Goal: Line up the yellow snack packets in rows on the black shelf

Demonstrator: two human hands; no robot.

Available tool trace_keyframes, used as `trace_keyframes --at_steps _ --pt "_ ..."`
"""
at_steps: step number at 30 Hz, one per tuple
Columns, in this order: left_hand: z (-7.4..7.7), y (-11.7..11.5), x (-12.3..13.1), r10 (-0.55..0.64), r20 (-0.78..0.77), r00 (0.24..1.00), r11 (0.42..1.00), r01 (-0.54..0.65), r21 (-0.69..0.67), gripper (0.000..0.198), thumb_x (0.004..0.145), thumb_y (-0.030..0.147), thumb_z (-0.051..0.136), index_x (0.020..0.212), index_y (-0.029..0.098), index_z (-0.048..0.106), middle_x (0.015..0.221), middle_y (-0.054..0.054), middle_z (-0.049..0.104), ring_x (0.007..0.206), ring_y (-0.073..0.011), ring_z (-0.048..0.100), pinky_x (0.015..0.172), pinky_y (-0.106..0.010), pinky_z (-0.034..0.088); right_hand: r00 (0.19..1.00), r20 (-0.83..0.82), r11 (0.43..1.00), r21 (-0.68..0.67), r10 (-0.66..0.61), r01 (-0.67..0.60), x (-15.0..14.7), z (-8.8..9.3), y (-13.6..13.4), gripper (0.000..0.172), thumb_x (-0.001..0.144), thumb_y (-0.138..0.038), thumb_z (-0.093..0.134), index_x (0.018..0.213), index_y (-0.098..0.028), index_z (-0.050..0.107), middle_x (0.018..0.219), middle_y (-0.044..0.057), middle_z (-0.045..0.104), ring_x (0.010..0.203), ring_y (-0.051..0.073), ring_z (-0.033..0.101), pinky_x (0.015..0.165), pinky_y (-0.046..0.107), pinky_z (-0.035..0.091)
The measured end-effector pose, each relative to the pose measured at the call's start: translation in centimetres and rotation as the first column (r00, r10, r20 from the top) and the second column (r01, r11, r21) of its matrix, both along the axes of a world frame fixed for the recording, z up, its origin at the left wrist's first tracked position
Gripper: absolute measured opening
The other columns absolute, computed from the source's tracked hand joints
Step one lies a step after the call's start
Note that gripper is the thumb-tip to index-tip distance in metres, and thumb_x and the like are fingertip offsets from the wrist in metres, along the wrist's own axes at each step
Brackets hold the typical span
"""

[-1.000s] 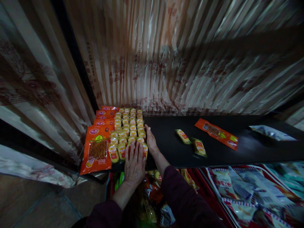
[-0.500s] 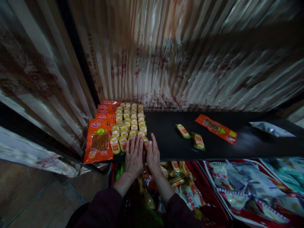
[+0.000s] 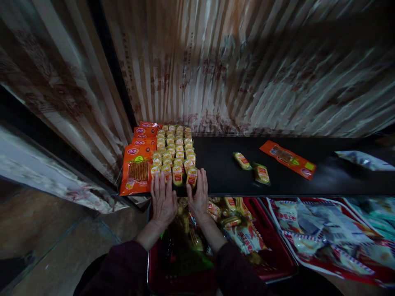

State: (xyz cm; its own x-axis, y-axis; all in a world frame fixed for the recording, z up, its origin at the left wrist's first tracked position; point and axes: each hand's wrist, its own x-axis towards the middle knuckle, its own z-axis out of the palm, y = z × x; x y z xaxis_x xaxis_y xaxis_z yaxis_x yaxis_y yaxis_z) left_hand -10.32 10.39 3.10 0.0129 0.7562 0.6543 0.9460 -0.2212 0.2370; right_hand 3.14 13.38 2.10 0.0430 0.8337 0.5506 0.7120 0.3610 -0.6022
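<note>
Head view: both your bare hands show at the front edge of a black shelf [image 3: 216,160], dark sleeves [image 3: 123,261] below.
Left hand: your left hand [image 3: 163,201] is open, fingers straight and close together, tips up against the lower front of the leftmost yellow packs; not gripping.
Right hand: your right hand [image 3: 199,201] is open too, thumb off to the left, fingers along the right side of the front corner pack [image 3: 191,176]; can't tell how firmly it touches.
Yellow packs: small wrapped yellow packs [image 3: 177,174] stand in tight rows toward the left end of the shelf, running front to back; front corner one sits slightly apart from its neighbour.
Orange pouches: orange pouches [image 3: 135,170] overlap in a column just left of the rows, front one fully visible.
Loose items: two yellow packs [image 3: 242,160] lie mid-shelf, near each other; right of them, a lone orange pouch [image 3: 288,159] lies slantwise, then a silvery packet [image 3: 364,160].
Below shelf: red basket [image 3: 277,257] of mixed snacks under your forearms; white packets [image 3: 324,226] fill another basket beside it.
Backdrop: striped, wrinkled sheet [image 3: 216,61] behind the shelf.
</note>
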Motion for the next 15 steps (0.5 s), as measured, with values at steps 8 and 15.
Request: trace_keyframes --at_steps 8,15 --pt "-0.4 2.0 -1.7 0.111 0.076 0.991 0.993 -0.107 -0.052 0.060 0.090 0.027 0.036 0.145 0.009 0.019 0.151 -0.019 0.022 0.142 -0.0287 0.006 0.111 -0.055 0.020 1.000 -0.005 1.000 -0.020 -0.013 0.013 -1.6 0.7 1.2 0.060 0.092 -0.034 0.035 0.146 -0.019 0.015 0.155 0.012 0.005 0.143 0.027 0.005 0.111 0.056 0.020" --pt "-0.5 2.4 -0.7 0.105 0.066 0.992 0.993 -0.101 -0.052 0.059 0.089 0.027 0.037 0.144 0.010 0.023 0.152 -0.020 0.017 0.142 -0.0305 0.005 0.110 -0.056 0.022 0.998 -0.060 0.996 -0.086 0.006 -0.011 -1.5 0.6 2.1 0.061 0.091 -0.038 0.034 0.146 -0.018 0.015 0.154 0.013 0.010 0.142 0.025 0.014 0.111 0.050 0.026"
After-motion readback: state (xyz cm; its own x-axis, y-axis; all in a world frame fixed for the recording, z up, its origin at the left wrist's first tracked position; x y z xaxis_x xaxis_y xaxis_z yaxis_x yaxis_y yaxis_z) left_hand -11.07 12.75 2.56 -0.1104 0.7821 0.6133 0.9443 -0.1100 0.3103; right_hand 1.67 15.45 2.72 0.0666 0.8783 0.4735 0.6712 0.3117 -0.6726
